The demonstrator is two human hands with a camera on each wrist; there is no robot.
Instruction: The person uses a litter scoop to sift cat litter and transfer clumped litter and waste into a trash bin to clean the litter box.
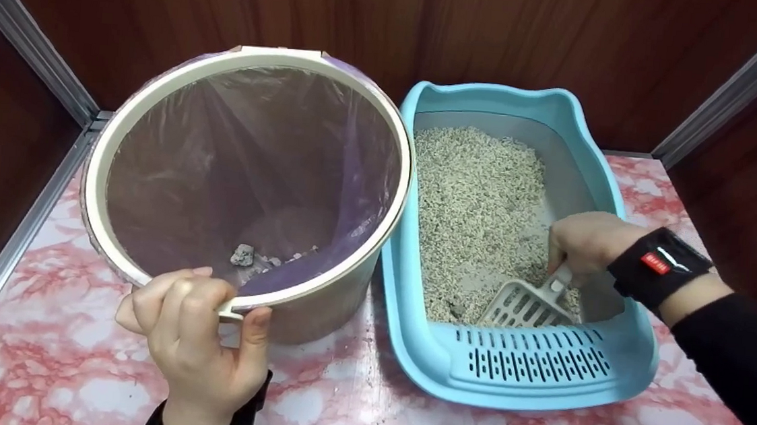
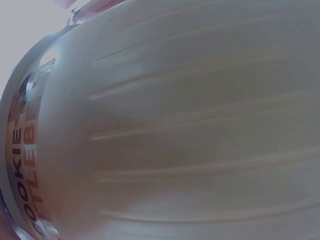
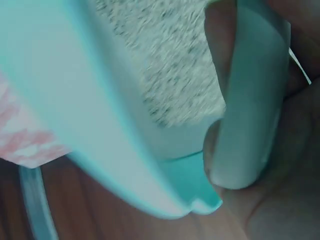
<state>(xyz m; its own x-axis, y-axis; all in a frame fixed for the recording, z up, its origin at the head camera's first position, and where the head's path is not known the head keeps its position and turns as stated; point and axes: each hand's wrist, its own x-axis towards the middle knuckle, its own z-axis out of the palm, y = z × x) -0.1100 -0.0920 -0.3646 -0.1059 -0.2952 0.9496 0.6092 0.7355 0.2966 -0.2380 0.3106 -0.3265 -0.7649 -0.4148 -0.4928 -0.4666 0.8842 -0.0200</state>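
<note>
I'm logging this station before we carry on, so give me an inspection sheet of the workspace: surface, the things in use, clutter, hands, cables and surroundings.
Surface: pink and white marbled tabletop.
Things in use: cream bin lined with a purple bag, a few clumps at its bottom; blue litter tray beside it holding pale litter; white scoop in the tray.
Clutter: nothing seen.
Hands: left hand grips the bin's near rim; right hand holds the scoop's handle, a black band on its wrist.
Cables: nothing seen.
Surroundings: dark wood panels with metal corner strips.
</note>
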